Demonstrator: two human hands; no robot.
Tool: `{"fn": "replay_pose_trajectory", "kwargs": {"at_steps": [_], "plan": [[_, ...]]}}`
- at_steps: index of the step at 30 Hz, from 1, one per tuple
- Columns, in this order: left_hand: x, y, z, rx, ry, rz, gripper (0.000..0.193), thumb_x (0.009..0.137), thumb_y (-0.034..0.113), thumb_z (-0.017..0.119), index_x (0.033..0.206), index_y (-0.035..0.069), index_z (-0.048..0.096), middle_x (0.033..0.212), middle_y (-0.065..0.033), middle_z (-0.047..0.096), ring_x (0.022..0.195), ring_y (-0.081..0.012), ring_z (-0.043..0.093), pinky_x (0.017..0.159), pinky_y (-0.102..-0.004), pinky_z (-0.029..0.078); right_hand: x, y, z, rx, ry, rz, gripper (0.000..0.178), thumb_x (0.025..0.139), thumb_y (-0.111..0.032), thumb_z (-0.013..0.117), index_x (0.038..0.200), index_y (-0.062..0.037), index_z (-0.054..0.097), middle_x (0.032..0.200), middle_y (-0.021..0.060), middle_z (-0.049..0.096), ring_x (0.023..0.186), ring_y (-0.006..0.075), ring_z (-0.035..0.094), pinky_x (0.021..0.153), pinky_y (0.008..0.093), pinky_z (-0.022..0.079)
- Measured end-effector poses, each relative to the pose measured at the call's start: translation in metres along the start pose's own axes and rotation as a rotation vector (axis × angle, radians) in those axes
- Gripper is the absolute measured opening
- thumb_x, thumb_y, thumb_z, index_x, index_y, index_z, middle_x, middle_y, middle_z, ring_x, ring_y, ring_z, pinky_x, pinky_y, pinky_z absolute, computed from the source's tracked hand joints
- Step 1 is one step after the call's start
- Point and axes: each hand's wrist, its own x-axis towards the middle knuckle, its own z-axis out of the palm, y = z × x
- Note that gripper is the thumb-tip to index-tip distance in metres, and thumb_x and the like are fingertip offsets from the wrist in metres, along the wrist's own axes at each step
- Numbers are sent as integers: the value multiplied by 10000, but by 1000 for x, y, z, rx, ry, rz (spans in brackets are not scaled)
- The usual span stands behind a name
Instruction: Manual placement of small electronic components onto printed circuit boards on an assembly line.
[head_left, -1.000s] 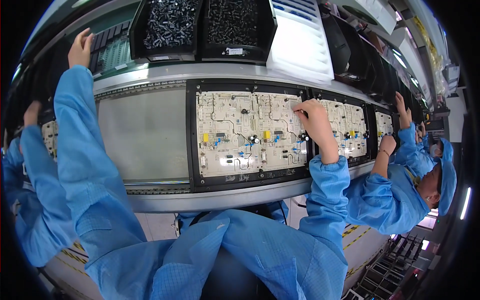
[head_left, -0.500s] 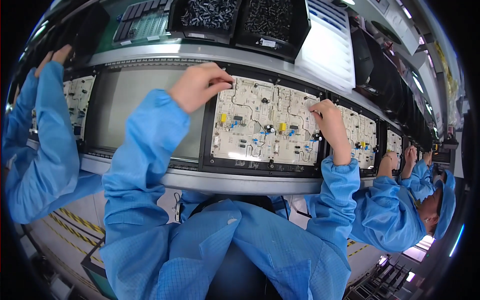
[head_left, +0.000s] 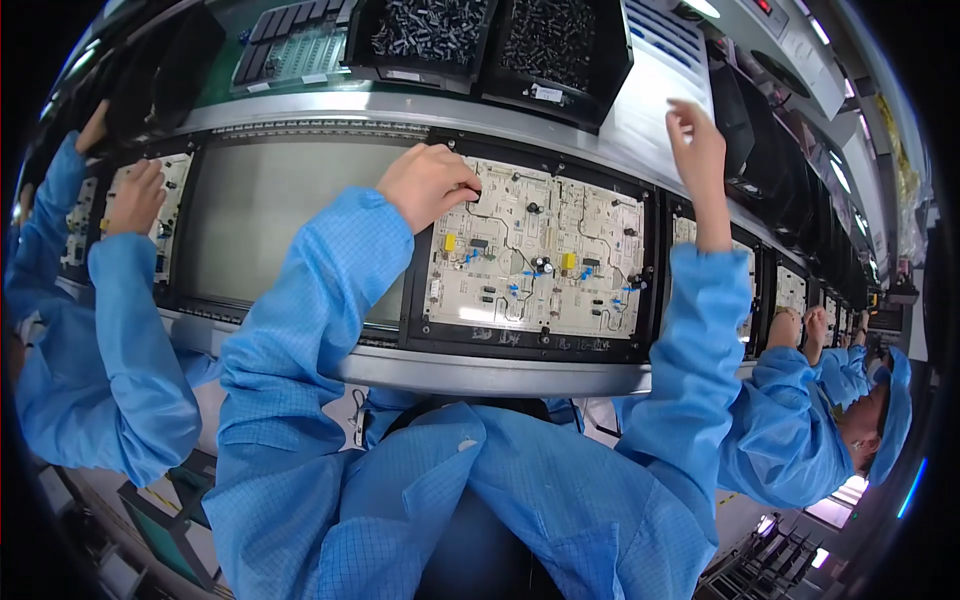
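Observation:
Two cream circuit boards [head_left: 520, 260] lie side by side in a black frame [head_left: 530, 347] in front of me. They carry yellow blocks, blue parts and black capacitors. At the upper left corner of the left board, my left hand [head_left: 428, 184] pinches a small dark component [head_left: 474, 195], mostly covered by the fingertips. My right hand [head_left: 700, 150] is raised beyond the boards, over the white tray [head_left: 645, 110] at the back right. Its fingers are loosely bent and a little apart, and I see nothing between them.
Black bins [head_left: 425, 35] of small cylindrical parts stand behind the metal rail [head_left: 300, 104]. A clear tray [head_left: 290, 55] with dark strips sits to their left. Co-workers in blue sleeves [head_left: 140, 350] work on both sides, at more framed boards along the line.
My right hand has left the right board and moved up and away to the white tray. The left hand stays at the board's corner, its fingertips slightly lower. The left co-worker's hand has come down over a board.

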Motion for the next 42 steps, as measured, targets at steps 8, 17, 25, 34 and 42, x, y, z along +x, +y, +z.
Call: {"fn": "replay_pose_trajectory", "kwargs": {"at_steps": [8, 17, 25, 34, 42], "plan": [[8, 3, 7, -89, -5, 34, 122, 717, 126, 664, 823, 75, 631, 791, -75, 597, 796, -262, 550, 732, -356, 451, 101, 108, 72, -250, 235, 40, 262, 794, -186, 538, 1007, -38, 577, 969, 178, 579, 916, 324, 551, 817, 390, 431], [6, 5, -4, -107, -45, 38, 133, 699, 119, 673, 816, 76, 627, 793, -62, 586, 811, -251, 542, 746, -357, 440, 143, 108, 81, -338, 137, -68, 192, 697, -162, 628, 838, -33, 618, 836, 135, 628, 789, 286, 601, 733, 360, 472], [8, 3, -8, -122, -122, -42, 147, 692, 129, 685, 816, 81, 623, 799, -42, 594, 818, -230, 548, 761, -344, 437, 144, 108, 79, -150, -15, -128, 285, 722, -183, 657, 960, -43, 586, 869, 143, 628, 816, 261, 614, 730, 322, 472], [4, 5, -8, -57, -139, 3, 211, 679, 150, 701, 861, 81, 619, 800, -39, 601, 822, -217, 558, 760, -338, 439, 67, 30, 3, 449, 196, 99, 232, 823, -132, 614, 973, 31, 546, 807, 56, 591, 730, 108, 586, 638, 209, 459], [50, -9, -42, -122, 202, -6, 191, 755, 110, 653, 924, 30, 609, 861, -81, 612, 846, -187, 586, 772, -290, 460, -131, -102, -77, 809, -172, 225, 251, 750, 49, 582, 997, 28, 543, 941, 68, 534, 821, 124, 524, 728, 224, 421]]}}
